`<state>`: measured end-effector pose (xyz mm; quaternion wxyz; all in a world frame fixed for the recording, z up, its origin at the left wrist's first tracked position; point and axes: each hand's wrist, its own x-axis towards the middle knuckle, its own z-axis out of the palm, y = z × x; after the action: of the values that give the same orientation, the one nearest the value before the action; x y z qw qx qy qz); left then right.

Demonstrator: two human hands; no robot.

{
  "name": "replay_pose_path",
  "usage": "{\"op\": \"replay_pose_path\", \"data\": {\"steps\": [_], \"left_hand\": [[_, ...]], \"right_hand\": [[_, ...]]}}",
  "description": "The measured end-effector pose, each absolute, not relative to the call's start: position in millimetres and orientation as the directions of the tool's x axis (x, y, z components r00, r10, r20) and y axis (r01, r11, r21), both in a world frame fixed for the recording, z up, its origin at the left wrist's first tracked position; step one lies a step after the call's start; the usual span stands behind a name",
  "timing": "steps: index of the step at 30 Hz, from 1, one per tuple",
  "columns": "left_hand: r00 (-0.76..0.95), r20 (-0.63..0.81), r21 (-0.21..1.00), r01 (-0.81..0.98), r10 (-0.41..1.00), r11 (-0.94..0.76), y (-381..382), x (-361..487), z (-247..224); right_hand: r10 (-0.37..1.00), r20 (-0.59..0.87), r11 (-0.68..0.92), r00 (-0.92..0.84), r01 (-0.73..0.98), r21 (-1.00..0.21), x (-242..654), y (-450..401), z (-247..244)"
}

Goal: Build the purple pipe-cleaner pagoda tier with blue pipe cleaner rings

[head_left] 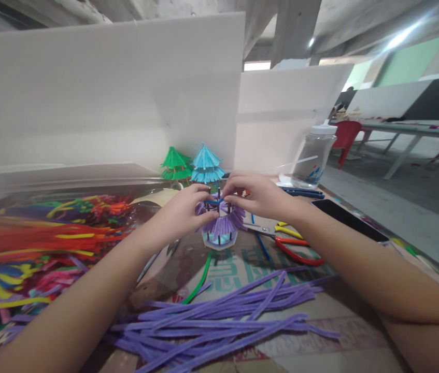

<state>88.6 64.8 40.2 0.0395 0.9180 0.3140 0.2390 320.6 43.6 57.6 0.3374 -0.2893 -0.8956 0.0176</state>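
Both hands of the person are at work over a small purple pipe-cleaner pagoda model [223,226], which stands upright near the middle of the surface [343,303], on a pale hexagonal base with dark posts. A short blue pipe cleaner [214,201] lies across the model's upper posts, between the two hands.

The right hand [260,195] comes in from the right, thumb and forefinger pinched on one end of that blue strip. The left hand [188,210] reaches the opposite side; its thumb lies against the purple fringe and its forefinger is near the strip. Whether the left fingers grip it I am unable to make out from here.

Directly behind stand a green tiered model [174,163] and a light-blue tiered model [206,165], side by side before a white panel [106,98].

To the right of the purple model lie scissors with red handles [295,254], and beyond the right forearm a dark-screened phone [349,221]. A clear water bottle [314,158] with a white lid stands farther back.

Nearest the person, loose purple pipe cleaners [219,327] are spread in a crossed pile, a green pipe cleaner [200,282] just above. A multicoloured pipe-cleaner heap [44,235] occupies the left.
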Motion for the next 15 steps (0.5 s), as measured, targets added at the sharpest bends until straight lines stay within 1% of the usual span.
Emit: {"op": "replay_pose_path", "data": {"steps": [3, 9, 15], "left_hand": [[0.686, 0.412, 0.218, 0.565, 0.6, -0.796, 65.1, 88.2, 39.7], [0.687, 0.402, 0.221, 0.569, 0.605, -0.792, 63.0, 89.4, 41.0], [0.681, 0.399, 0.23, 0.573, 0.613, -0.787, 62.3, 90.4, 41.9]], "right_hand": [[0.563, 0.592, 0.808, -0.577, 0.537, -0.244, 318.7, 44.2, 56.6], [0.55, 0.583, 0.818, -0.598, 0.528, -0.23, 317.9, 45.0, 56.6], [0.577, 0.558, 0.8, -0.596, 0.552, -0.238, 318.4, 45.4, 55.6]]}}
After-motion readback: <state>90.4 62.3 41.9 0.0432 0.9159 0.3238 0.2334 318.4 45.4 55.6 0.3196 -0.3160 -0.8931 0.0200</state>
